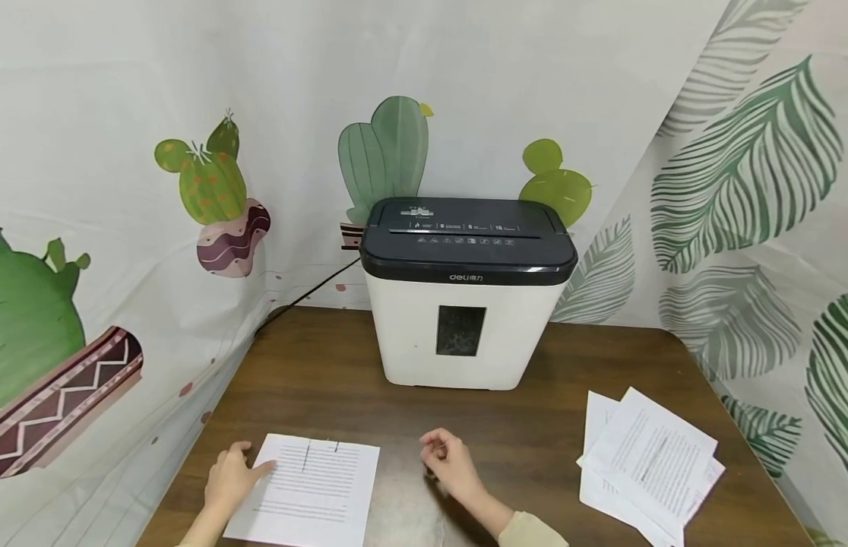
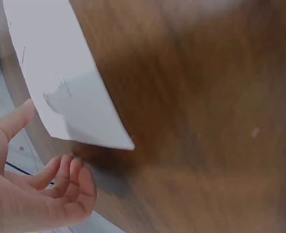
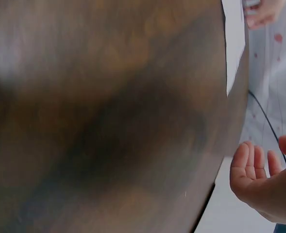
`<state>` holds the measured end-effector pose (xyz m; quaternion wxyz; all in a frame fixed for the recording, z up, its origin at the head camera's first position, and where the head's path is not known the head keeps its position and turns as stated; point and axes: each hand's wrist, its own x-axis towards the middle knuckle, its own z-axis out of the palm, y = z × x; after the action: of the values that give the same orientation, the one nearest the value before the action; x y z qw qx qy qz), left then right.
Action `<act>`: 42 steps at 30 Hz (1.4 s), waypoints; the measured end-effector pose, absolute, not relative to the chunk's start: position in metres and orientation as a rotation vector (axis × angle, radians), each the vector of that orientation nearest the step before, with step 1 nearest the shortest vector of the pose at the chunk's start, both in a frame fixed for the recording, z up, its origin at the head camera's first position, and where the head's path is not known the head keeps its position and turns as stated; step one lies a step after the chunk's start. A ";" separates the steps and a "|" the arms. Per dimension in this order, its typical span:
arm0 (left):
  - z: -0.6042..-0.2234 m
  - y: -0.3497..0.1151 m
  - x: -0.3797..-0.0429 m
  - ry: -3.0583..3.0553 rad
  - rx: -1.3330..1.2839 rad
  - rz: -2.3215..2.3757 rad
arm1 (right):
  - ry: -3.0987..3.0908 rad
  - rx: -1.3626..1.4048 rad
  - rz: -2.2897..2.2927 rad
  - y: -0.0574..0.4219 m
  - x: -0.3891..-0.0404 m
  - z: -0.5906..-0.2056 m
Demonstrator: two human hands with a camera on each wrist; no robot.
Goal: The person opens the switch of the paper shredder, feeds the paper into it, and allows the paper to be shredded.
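Observation:
A printed sheet of paper (image 1: 308,494) lies on the table's left part, with two dark streaks near its top edge. My left hand (image 1: 231,477) is at the sheet's left side, its thumb reaching the edge; whether it presses there I cannot tell. In the left wrist view the fingers (image 2: 87,189) of that hand are loosely bent beside the sheet. My right hand (image 1: 453,465) hovers to the right of the paper, its fingers loosely curled around nothing. Behind both hands stands a white paper shredder (image 1: 410,327) with a black top and a long slot.
Several printed sheets (image 1: 659,456) lie in a loose, fanned pile at the right of the brown wooden table (image 1: 314,365). A black cable (image 1: 308,295) runs left from behind the shredder. Patterned fabric (image 1: 479,76) hangs along the table's back and sides.

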<state>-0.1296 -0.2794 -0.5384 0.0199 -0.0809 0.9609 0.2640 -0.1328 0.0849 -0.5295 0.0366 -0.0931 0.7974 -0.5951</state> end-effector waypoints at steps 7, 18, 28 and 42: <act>-0.538 -0.280 -0.137 2.913 -0.335 0.803 | 2.376 -0.345 -1.813 0.074 -0.122 -0.536; -0.540 -0.279 -0.151 2.898 -0.322 0.749 | 2.251 -0.388 -1.803 0.078 -0.119 -0.540; -0.542 -0.285 -0.156 2.885 -0.219 0.781 | 2.164 -0.330 -1.820 0.086 -0.119 -0.539; -0.548 -0.301 -0.160 2.461 -0.003 1.380 | 2.119 -0.204 -1.819 0.094 -0.124 -0.540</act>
<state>-0.1596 -0.3008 -0.5484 0.1592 -0.0012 0.8611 0.4828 -0.1236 0.0939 -0.5398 0.1697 -0.0717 0.7458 -0.6402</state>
